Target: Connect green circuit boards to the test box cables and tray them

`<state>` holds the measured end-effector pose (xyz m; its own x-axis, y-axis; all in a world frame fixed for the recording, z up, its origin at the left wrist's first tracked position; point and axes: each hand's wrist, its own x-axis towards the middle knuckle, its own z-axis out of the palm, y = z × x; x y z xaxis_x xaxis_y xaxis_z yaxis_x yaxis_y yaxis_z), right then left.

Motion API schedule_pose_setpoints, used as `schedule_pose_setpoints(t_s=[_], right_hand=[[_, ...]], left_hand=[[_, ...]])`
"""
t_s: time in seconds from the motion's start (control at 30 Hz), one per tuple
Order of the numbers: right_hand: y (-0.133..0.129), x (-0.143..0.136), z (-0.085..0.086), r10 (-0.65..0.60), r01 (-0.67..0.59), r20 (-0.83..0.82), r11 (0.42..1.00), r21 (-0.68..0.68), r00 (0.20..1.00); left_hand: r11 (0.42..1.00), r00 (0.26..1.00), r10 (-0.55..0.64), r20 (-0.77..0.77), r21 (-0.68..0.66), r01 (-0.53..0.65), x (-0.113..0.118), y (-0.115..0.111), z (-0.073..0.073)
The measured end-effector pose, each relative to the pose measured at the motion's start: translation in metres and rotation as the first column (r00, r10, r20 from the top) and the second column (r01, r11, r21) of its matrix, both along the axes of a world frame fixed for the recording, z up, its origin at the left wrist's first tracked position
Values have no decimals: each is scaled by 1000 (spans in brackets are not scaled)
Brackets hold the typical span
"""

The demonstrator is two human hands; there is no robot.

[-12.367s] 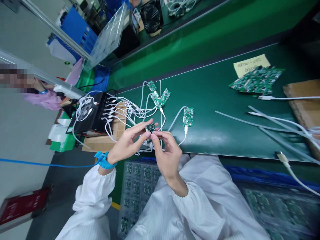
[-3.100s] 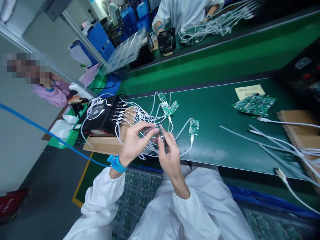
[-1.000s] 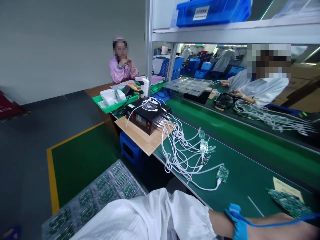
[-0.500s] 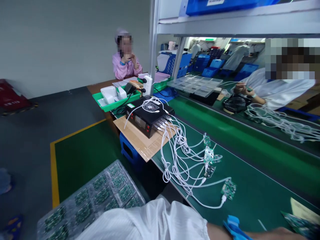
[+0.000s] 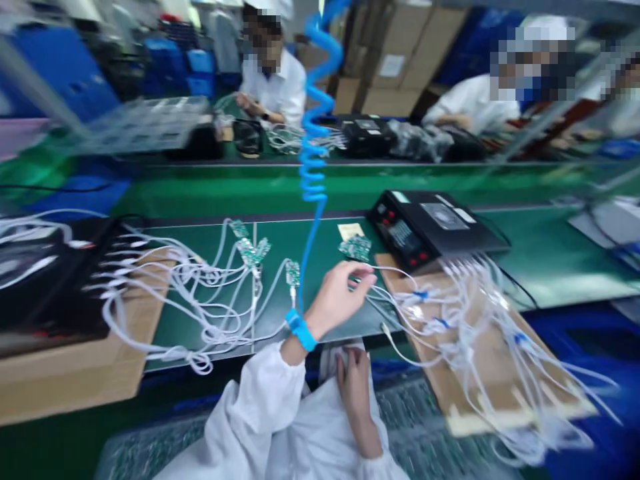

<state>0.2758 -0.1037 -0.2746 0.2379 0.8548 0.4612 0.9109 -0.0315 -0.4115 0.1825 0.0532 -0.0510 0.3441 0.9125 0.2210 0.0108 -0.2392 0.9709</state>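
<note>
My left hand (image 5: 343, 293), with a blue wrist strap (image 5: 301, 330), is over the green bench top. Its thumb and fingers are bent together beside white cables (image 5: 385, 298); what lies between the fingertips is too blurred to make out. A green circuit board (image 5: 355, 247) lies just beyond it, by a pale yellow paper (image 5: 351, 231). My right hand (image 5: 354, 380) rests low on my lap, fingers curled, and anything inside is hidden. Left of my left hand, several circuit boards, one (image 5: 293, 273) close to the strap, are plugged to white cables (image 5: 215, 293).
A black box (image 5: 440, 223) with cables stands right, beside cardboard (image 5: 493, 363); another black box (image 5: 50, 280) stands left. A coiled blue hose (image 5: 314, 133) hangs in front. Trays of boards (image 5: 420, 427) lie below the bench edge. Co-workers (image 5: 280, 87) sit across the green strip (image 5: 240, 190).
The view has swung right, bringing the second black box, blue hose and my right hand into sight. My left hand, mostly cut off at the lower right before, is now fully visible.
</note>
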Motion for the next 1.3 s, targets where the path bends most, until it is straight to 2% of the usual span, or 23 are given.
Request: schedule_pose_setpoints(t_s=[0.1, 0.2, 0.27, 0.33, 0.43, 0.57, 0.67, 0.77, 0.9, 1.07, 1.13, 1.2, 1.27, 1.3], right_hand=[[-18, 17, -24, -187, 187, 8, 981, -43, 982], [-21, 22, -35, -222, 215, -54, 971, -106, 974], [-19, 25, -38, -213, 202, -90, 972, -118, 973], [-16, 27, -40, -197, 182, -124, 976, -123, 973], [-7, 31, -42, -173, 150, -158, 977, -149, 972], [2, 28, -40, -130, 91, -162, 969, -228, 978], [4, 21, -35, -138, 76, -187, 949, -307, 973], [2, 17, -29, -159, 78, -206, 932, -355, 966], [-3, 18, -22, -152, 63, -235, 935, -348, 960], [-7, 9, -20, -101, 35, -215, 956, -290, 971], [-8, -7, -24, -19, -48, -253, 966, -254, 967], [-9, -29, -32, 98, -200, -373, 949, -244, 923], [-11, -52, -43, 164, -353, -522, 891, -286, 837], [-12, -62, -50, 153, -397, -573, 856, -330, 805]], left_hand=[[987, 985, 21, -171, 160, 6, 12, 17, -14], [956, 929, 119, -350, 292, -12, 19, 39, -25], [939, 834, 238, -497, 338, -66, 21, 58, -30], [947, 742, 273, -613, 307, -95, 25, 77, -34], [967, 677, 236, -698, 235, -95, 38, 94, -38], [960, 592, 271, -759, 256, -112, 64, 97, -38], [967, 539, 238, -808, 249, -53, 76, 100, -37], [974, 535, 192, -823, 226, -1, 79, 106, -35], [988, 522, 81, -849, 136, 69, 76, 107, -27], [990, 562, 60, -825, 121, 72, 71, 104, -23], [988, 573, 49, -818, 125, 93, 67, 102, -23], [985, 572, 35, -820, 126, 121, 64, 101, -23], [981, 561, 14, -828, 121, 155, 61, 100, -23], [978, 555, -1, -832, 115, 174, 59, 100, -24]])
